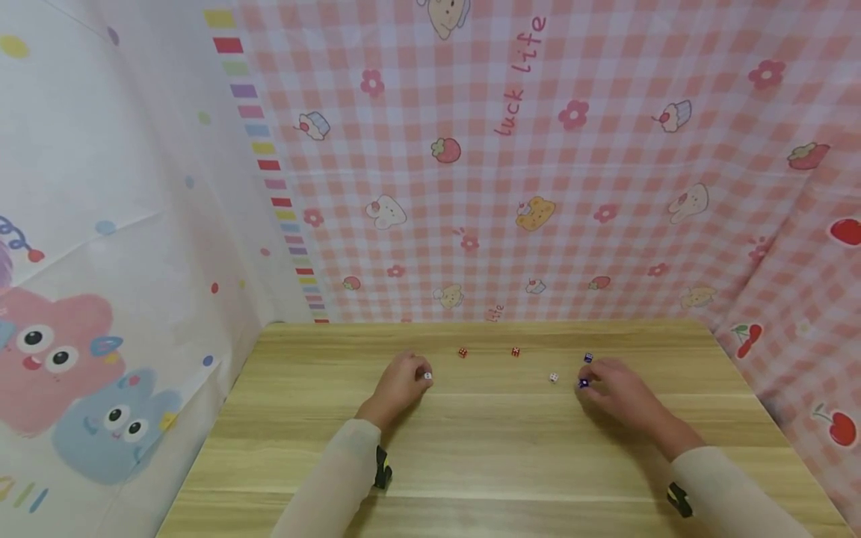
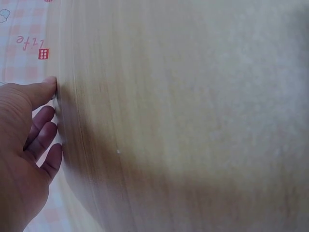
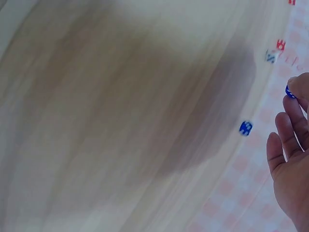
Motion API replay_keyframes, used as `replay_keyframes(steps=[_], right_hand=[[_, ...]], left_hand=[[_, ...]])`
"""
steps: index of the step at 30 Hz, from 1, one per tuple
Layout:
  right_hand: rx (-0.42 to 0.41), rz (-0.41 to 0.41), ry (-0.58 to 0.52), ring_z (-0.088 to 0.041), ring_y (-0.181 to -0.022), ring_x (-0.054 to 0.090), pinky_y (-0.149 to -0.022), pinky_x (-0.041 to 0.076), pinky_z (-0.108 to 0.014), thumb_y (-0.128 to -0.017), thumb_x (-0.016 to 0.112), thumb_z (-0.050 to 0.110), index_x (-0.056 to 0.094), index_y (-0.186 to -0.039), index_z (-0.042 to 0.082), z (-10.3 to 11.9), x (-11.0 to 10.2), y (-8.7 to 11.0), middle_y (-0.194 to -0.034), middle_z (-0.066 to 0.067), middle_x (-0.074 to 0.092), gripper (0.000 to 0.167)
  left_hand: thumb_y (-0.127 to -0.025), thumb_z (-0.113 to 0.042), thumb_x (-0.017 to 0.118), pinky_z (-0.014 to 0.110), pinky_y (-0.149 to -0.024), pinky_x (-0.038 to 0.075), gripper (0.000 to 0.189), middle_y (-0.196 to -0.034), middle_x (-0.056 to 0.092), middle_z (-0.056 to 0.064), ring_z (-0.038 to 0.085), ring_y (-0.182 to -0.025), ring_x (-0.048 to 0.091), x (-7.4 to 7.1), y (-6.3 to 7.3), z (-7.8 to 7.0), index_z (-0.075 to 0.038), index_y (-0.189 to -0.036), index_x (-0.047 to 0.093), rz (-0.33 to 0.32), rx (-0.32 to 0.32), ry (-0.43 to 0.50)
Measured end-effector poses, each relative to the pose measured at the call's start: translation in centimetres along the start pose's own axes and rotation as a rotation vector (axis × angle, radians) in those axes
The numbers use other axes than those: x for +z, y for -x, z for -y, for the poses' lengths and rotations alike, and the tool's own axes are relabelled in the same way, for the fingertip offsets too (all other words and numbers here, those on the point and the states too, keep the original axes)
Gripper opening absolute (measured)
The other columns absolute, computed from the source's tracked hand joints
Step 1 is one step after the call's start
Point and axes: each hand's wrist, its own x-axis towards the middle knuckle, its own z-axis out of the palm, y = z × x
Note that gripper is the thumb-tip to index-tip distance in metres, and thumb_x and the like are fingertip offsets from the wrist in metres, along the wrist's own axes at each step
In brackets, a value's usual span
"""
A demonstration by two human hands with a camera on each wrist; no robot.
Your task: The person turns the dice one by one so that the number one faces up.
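Thumb and forefinger of my left hand (image 1: 402, 381) pinch a white die (image 1: 427, 376) at the tabletop, left of centre. In the left wrist view that die is mostly hidden by the fingertips. My right hand (image 1: 622, 392) pinches a blue die (image 3: 289, 92) between thumb and forefinger, its other fingers loosely bent. Just behind those fingertips lies a second blue die (image 1: 588, 358), seen apart from the hand in the right wrist view. Another white die (image 1: 554, 377) sits a little left of the right hand. Two red dice (image 1: 463, 353) (image 1: 516, 351) rest farther back between the hands.
All the dice are near the far part of a light wooden table (image 1: 471, 456). A pink checked cloth (image 1: 498, 172) hangs behind the back edge, and a white printed cloth (image 1: 134, 224) hangs on the left. Dark straps show at both wrists.
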Motion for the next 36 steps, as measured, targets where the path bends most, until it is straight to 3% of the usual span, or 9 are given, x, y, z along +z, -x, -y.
replay_keyframes(steps=[10, 17, 28, 36], right_hand=[[-0.041, 0.011, -0.029, -0.023, -0.102, 0.065, -0.090, 0.056, -0.046, -0.089, 0.078, 0.007, 0.072, -0.104, 0.009, 2.9, 1.3, -1.2, -0.104, -0.001, 0.070, 0.016], [-0.055, 0.037, -0.033, -0.026, -0.107, 0.064, -0.095, 0.054, -0.049, -0.091, 0.078, 0.010, 0.073, -0.104, 0.009, 5.1, 2.3, -2.5, -0.105, -0.001, 0.070, 0.014], [-0.089, 0.132, -0.069, -0.025, -0.111, 0.061, -0.097, 0.053, -0.047, -0.092, 0.077, 0.011, 0.072, -0.103, 0.012, 8.2, 4.6, -4.3, -0.107, 0.000, 0.069, 0.012], [-0.116, 0.214, -0.052, -0.015, -0.102, 0.060, -0.092, 0.055, -0.041, -0.092, 0.077, 0.014, 0.071, -0.100, 0.016, 9.6, 6.4, -5.1, -0.100, 0.006, 0.066, 0.011]], left_hand=[[-0.090, -0.014, 0.081, 0.035, -0.080, 0.051, 0.008, -0.093, 0.061, 0.001, 0.016, -0.087, 0.055, 0.0, 0.0, 0.1, -0.012, -0.093, 0.074, -0.001, 0.009, -0.008], [-0.090, -0.014, 0.080, 0.035, -0.081, 0.051, 0.007, -0.093, 0.061, 0.000, 0.016, -0.087, 0.056, 0.1, 0.1, 0.1, -0.012, -0.093, 0.074, -0.002, 0.004, 0.006], [-0.090, -0.014, 0.080, 0.034, -0.080, 0.050, 0.007, -0.092, 0.059, 0.000, 0.016, -0.087, 0.054, 0.1, 0.0, 0.2, -0.013, -0.093, 0.074, 0.000, -0.004, 0.009], [-0.090, -0.015, 0.081, 0.036, -0.082, 0.051, 0.008, -0.093, 0.060, 0.000, 0.016, -0.088, 0.054, 0.2, -0.1, 0.4, -0.012, -0.093, 0.074, 0.005, -0.009, 0.005]])
